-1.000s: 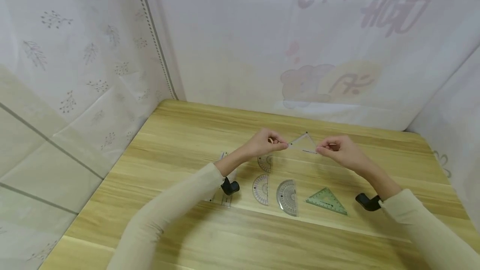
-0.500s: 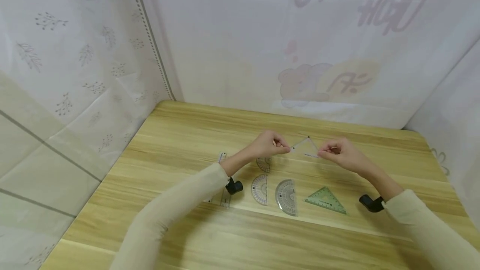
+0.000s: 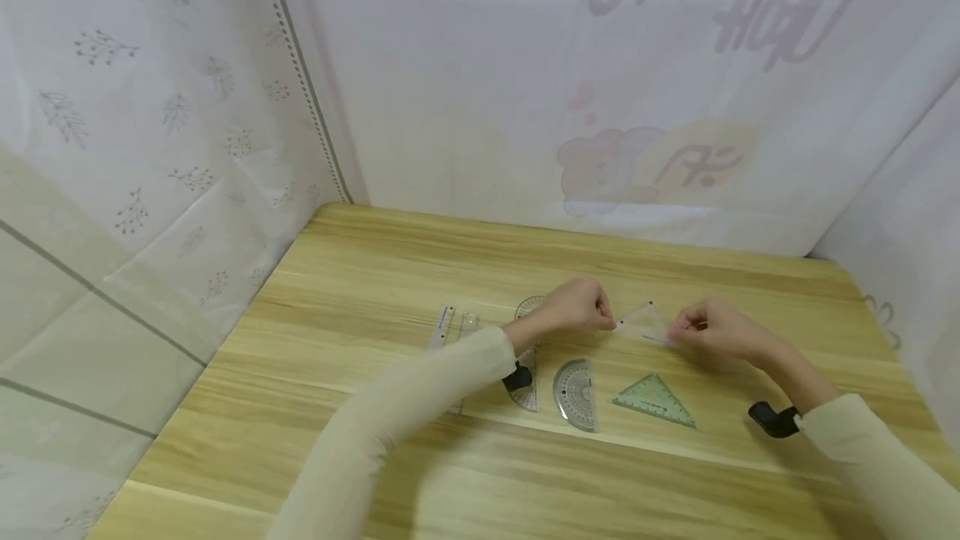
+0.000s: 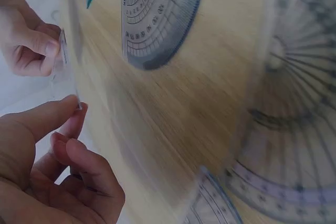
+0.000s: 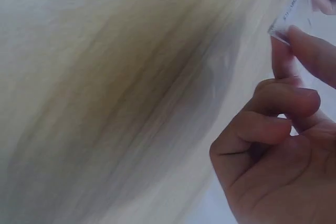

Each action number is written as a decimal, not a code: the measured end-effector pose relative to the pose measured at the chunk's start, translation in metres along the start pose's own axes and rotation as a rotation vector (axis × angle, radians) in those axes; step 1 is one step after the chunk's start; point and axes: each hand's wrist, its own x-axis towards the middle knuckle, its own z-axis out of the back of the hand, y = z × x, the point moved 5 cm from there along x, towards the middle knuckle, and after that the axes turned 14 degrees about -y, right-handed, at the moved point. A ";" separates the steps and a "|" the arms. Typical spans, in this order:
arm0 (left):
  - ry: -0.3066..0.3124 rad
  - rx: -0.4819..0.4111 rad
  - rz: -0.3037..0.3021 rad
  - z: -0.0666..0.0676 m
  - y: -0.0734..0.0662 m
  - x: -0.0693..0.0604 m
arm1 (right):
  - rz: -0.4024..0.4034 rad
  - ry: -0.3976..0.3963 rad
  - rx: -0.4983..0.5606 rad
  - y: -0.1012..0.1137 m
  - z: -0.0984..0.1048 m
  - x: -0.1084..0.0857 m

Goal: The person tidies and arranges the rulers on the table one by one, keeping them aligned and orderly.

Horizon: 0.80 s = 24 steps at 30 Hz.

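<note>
A clear set square [image 3: 637, 319] is held by its two ends over the table, its dark-dotted corner pointing away. My left hand [image 3: 577, 305] pinches the left end between thumb and forefinger. At the right end, my right hand [image 3: 716, 327] pinches the corner the same way. In the left wrist view the set square [image 4: 64, 72] shows nearly edge-on between both hands. The right wrist view shows printing on the set square [image 5: 290, 14] beside the thumb. A green set square [image 3: 654, 400] and a grey clear protractor [image 3: 575, 395] lie nearer the front.
Two more clear protractors lie under the left forearm, one upper protractor [image 3: 529, 305] and one lower protractor [image 3: 528, 397], both partly hidden. Clear rulers [image 3: 444, 325] lie left of them, partly covered by the sleeve. A patterned cloth [image 3: 465, 107] hangs behind the wooden table [image 3: 360, 265].
Both hands have moved right and toward the front with the clear set square, bringing it lower. The left forearm now covers more of the protractors and uncovers more of the rulers.
</note>
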 end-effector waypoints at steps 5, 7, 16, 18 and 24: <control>0.036 0.054 0.026 -0.011 -0.010 0.004 | -0.036 0.051 0.017 -0.010 0.001 -0.006; 0.061 0.066 0.030 -0.017 -0.013 0.004 | -0.049 0.073 0.028 -0.013 0.002 -0.009; 0.103 0.106 0.061 -0.028 -0.017 0.003 | -0.071 0.120 -0.012 -0.013 -0.002 -0.014; 0.100 0.108 0.065 -0.027 -0.016 0.003 | -0.074 0.119 -0.008 -0.011 -0.003 -0.013; 0.088 0.120 0.056 -0.025 -0.014 0.004 | -0.054 0.114 -0.022 -0.008 -0.003 -0.009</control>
